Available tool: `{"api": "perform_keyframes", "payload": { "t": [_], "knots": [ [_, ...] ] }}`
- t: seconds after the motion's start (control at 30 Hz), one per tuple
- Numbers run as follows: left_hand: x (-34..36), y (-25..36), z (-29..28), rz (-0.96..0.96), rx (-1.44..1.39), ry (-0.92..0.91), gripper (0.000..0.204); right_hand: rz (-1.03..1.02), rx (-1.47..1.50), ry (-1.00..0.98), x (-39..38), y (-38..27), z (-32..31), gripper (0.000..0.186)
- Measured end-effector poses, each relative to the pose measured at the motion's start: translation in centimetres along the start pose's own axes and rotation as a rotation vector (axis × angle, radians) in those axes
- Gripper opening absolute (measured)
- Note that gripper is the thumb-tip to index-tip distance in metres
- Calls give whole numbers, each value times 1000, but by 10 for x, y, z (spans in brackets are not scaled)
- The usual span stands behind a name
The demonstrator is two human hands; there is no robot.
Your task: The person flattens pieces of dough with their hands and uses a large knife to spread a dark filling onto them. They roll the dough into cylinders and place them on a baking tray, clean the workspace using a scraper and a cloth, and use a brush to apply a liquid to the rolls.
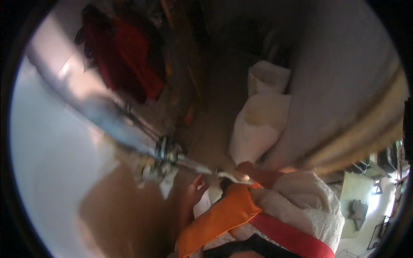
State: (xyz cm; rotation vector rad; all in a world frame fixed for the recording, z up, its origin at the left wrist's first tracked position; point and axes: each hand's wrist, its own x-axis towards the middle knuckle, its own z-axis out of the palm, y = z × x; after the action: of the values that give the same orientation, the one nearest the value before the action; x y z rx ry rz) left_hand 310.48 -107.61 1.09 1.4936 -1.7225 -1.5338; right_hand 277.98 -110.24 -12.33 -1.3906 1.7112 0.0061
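My left hand (196, 191) is low in the middle of the head view, its thumb and fingers apart with nothing visible between them. Just right of it, my right hand (247, 169) looks curled and blurred. A pale, narrow curved thing (230, 175) lies against the right hand, too smeared to name. Orange cloth (223, 215) drapes across my front below both hands, beside a red band (292, 234). A white patterned sleeve (307, 195) covers my right arm.
Two whitish sacks (258, 133) stand ahead on the right, beside a grey-brown hanging sheet (344, 94). Left of my hands is a cluttered metal assembly (170, 150) with rods. Red cloth (133, 56) hangs at the upper left, near a pale blue-white surface (47, 142).
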Motion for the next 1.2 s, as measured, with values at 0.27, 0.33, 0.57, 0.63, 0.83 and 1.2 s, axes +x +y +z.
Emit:
{"api": "perform_keyframes", "payload": {
  "t": [0.27,0.33,0.57,0.63,0.83,1.2],
  "knots": [
    [161,-67,-153,-157,459,-148,62,104,648,-91,176,-64,-114,41],
    [200,-86,-184,-260,539,-185,63,43,964,39,231,-76,-205,40],
    [343,-91,-238,-439,599,-254,67,-753,1649,1091,227,-177,-638,83],
    [423,-72,-250,-367,639,-308,68,-879,1627,1227,227,-180,-690,81],
    [576,-19,-272,-50,904,-451,72,-461,1264,823,271,-111,-423,43],
    [743,200,-55,285,967,-859,73,579,1362,953,28,-80,88,31]
  ]
}}
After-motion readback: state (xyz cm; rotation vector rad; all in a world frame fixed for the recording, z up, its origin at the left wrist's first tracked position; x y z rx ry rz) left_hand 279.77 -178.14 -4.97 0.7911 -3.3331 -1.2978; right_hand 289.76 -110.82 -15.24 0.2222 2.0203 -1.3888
